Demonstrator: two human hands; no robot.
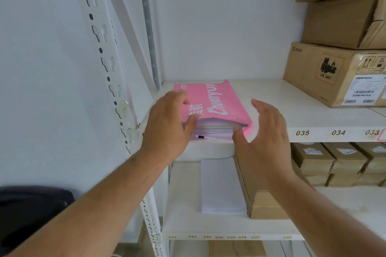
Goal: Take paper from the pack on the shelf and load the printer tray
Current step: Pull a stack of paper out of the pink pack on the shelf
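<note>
Both hands were spread: left hand (167,129) touching the pink-wrapped paper pack (211,106) on the white shelf (292,115), right hand (265,131) beside it, gripping nothing. Loose sheets could have fanned out.

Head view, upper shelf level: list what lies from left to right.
White slotted shelf post → left hand → pink paper pack → right hand → cardboard box marked PICO.
</note>
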